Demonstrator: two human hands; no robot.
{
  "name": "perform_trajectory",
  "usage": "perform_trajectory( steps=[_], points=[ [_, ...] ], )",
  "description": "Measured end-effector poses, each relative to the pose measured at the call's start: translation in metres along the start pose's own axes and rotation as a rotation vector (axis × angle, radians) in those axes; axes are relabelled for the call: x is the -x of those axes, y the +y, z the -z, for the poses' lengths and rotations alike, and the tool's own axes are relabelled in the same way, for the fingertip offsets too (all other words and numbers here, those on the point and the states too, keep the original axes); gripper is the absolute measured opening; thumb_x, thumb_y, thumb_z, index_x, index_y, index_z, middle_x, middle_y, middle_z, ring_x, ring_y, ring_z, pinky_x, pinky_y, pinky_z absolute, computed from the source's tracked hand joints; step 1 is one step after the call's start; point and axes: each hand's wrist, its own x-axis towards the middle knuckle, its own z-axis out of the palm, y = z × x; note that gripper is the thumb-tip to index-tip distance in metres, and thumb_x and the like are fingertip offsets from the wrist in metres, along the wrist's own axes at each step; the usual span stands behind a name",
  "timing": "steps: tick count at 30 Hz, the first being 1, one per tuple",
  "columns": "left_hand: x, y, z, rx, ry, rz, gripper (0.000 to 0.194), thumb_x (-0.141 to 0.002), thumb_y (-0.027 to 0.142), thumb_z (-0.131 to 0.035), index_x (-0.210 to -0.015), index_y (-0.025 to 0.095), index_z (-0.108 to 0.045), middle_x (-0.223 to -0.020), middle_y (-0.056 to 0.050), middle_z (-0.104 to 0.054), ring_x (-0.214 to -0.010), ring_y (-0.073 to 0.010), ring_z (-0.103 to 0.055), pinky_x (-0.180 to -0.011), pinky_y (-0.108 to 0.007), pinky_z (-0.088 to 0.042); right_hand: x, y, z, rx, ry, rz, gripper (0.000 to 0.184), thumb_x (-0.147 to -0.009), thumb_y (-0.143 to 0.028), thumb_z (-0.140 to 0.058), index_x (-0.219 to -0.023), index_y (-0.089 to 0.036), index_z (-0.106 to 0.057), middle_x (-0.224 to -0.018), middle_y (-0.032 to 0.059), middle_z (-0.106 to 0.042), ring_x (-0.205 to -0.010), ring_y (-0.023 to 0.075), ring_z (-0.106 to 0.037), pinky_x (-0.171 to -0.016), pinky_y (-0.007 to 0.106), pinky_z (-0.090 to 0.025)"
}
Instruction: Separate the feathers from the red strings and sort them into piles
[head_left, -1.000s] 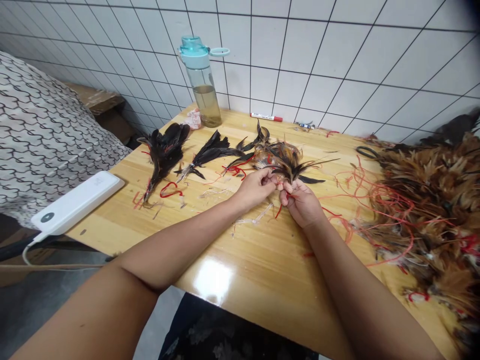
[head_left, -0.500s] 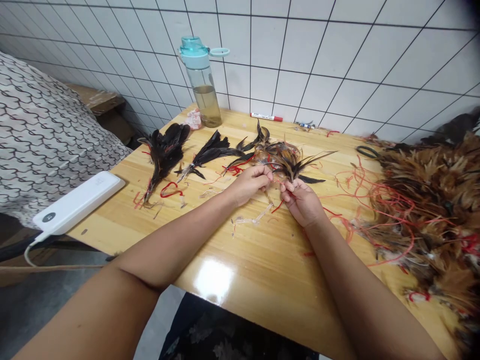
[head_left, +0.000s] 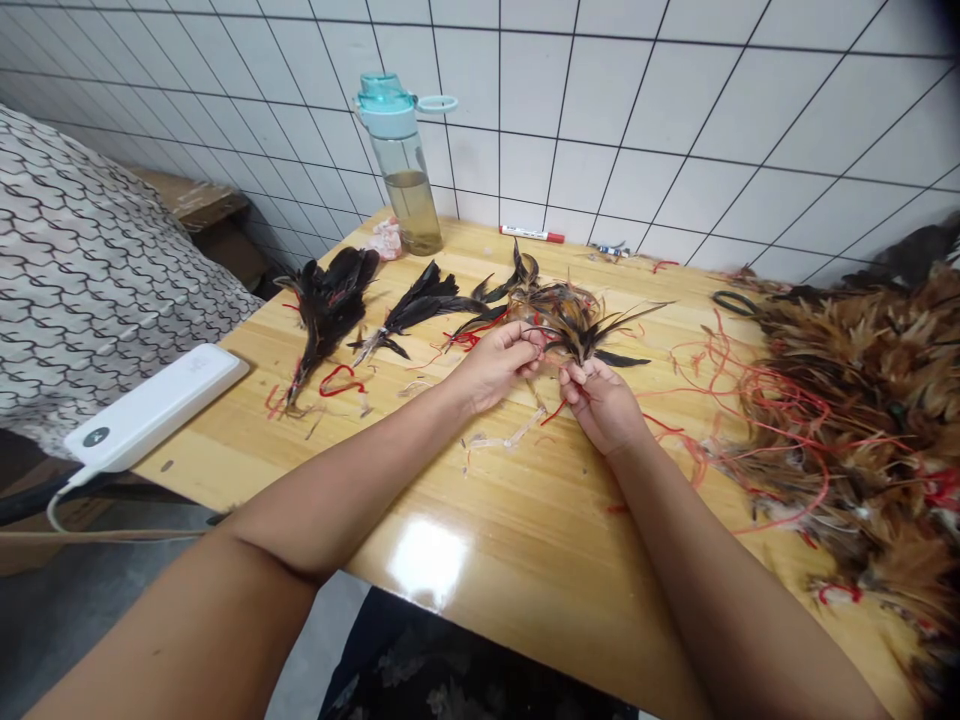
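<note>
A fan of brown and black feathers (head_left: 581, 322) tied with red string lies at the middle of the wooden table (head_left: 495, 520). My right hand (head_left: 604, 402) pinches the quill end of this bundle, with a red string hanging under its fingers. Just left of it, my left hand (head_left: 496, 362) has its fingers curled and pinched on a single dark feather at the bundle's left edge. The two hands are almost touching.
Two bunches of black feathers (head_left: 330, 300) lie at the left. A big heap of brown feathers and red string (head_left: 855, 420) fills the right. A water bottle (head_left: 403, 165) and a marker (head_left: 532, 235) stand by the tiled wall. A white power bank (head_left: 154, 405) sits at the left edge.
My left hand has lifted slightly up and left along the bundle, drawing at a feather. My right hand has held nearly still on the quill end.
</note>
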Motion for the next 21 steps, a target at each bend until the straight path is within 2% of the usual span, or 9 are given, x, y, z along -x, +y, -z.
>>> perform_trajectory(
  steps=[4,7,11,15,21],
  points=[
    [0.000,0.004,0.002,0.095,-0.030,0.104,0.015,-0.067,0.006,-0.059,-0.079,0.013,-0.053,-0.064,0.003,-0.052,-0.052,-0.0037,-0.046,-0.050,-0.017,-0.032,0.000,0.000,0.001,0.023,-0.006,0.010,0.032,-0.066,-0.026,-0.069,-0.061,-0.022,-0.037,-0.065,-0.0024,-0.050,-0.055,0.0099,-0.040,-0.052,0.024,-0.034],
    [0.002,0.009,0.003,0.193,-0.075,0.153,0.018,-0.065,0.005,-0.059,-0.079,0.014,-0.052,-0.064,0.003,-0.051,-0.055,-0.0046,-0.048,-0.052,-0.018,-0.035,0.000,0.001,0.001,0.016,-0.002,0.018,0.033,-0.067,-0.024,-0.069,-0.062,-0.021,-0.036,-0.065,-0.0026,-0.048,-0.055,0.0097,-0.040,-0.052,0.024,-0.033],
    [0.004,0.012,0.004,0.285,-0.113,0.134,0.020,-0.065,0.005,-0.062,-0.079,0.015,-0.052,-0.068,0.002,-0.055,-0.063,-0.0071,-0.054,-0.061,-0.021,-0.043,-0.001,0.001,0.001,0.011,-0.006,0.017,0.034,-0.066,-0.025,-0.070,-0.061,-0.021,-0.036,-0.064,-0.0033,-0.047,-0.054,0.0083,-0.037,-0.051,0.023,-0.030],
    [0.006,0.012,0.004,0.314,-0.086,0.102,0.019,-0.066,0.006,-0.064,-0.079,0.015,-0.055,-0.075,0.000,-0.059,-0.074,-0.0100,-0.059,-0.069,-0.023,-0.046,-0.001,0.001,-0.001,0.041,0.007,0.015,0.035,-0.065,-0.029,-0.072,-0.062,-0.021,-0.038,-0.062,-0.0043,-0.046,-0.051,0.0078,-0.032,-0.050,0.023,-0.027],
    [0.004,0.011,0.004,0.311,-0.048,0.098,0.017,-0.066,0.007,-0.065,-0.079,0.015,-0.056,-0.074,0.000,-0.060,-0.071,-0.0090,-0.058,-0.064,-0.022,-0.043,-0.001,0.001,0.000,0.054,0.005,0.013,0.038,-0.066,-0.034,-0.073,-0.062,-0.021,-0.037,-0.064,-0.0042,-0.046,-0.050,0.0067,-0.033,-0.049,0.024,-0.029]
  ],
)
